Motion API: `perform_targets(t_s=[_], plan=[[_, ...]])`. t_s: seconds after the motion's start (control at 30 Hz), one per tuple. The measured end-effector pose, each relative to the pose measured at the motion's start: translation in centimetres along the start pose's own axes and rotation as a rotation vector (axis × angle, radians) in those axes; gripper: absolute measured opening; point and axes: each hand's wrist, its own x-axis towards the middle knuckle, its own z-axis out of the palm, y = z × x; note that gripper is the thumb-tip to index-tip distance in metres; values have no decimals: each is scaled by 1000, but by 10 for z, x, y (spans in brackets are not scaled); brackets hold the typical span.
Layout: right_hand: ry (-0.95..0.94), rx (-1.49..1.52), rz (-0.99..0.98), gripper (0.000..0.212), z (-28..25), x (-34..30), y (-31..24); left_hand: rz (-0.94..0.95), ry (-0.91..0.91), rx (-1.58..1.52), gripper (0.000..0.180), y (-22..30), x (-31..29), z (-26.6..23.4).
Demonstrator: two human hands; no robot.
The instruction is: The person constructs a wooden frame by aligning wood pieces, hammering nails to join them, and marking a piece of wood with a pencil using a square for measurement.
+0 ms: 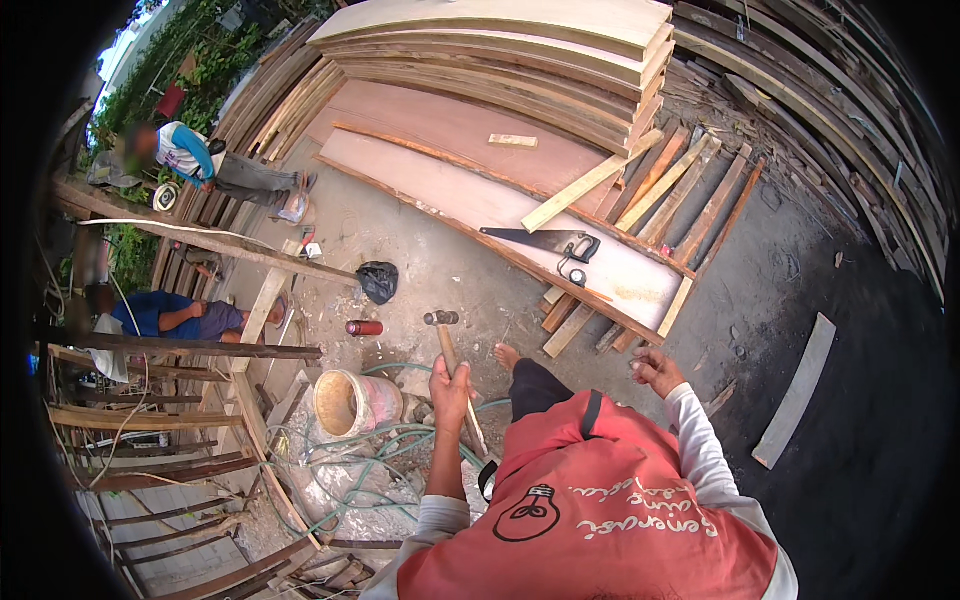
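Hammer [452, 352] stands nearly upright in the left hand [450, 385], fingers closed around the wooden handle, with the metal head above the fist. Right hand [657, 372] hangs free, fingers loosely curled and holding nothing, well apart from a handsaw [540, 240] lying on a plywood sheet [480, 205] ahead.

Soft, even daylight, sharp centre, strong fisheye bending and black rim.

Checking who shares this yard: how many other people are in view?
2: a person in a striped shirt crouched upper left, and a person in a blue shirt lower at the left edge. Stacked timber may hide more.
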Motion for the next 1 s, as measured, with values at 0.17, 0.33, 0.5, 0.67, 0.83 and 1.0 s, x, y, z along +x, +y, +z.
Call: perform_targets(t_s=[0.17,0.33,0.5,0.67,0.83,1.0], plan=[[-243,2,-33,49,140,70,-62,135,-23,-149,17,40,128,8],[-307,-50,-160,61,266,120,-135,71,-217,-289,17,89,226,55],[-117,-21,-349,44,297,193,-176,52,-534,-246,15,113,273,109],[-25,510,-46,22,333,243,-212,222,-1042,177,28,97,348,98],[282,1000,177,15,363,338,-212,0,-1035,612,38,56,513,29],[565,1284,268,19,392,420,-177,-461,-429,640,13,-1,655,-146]])
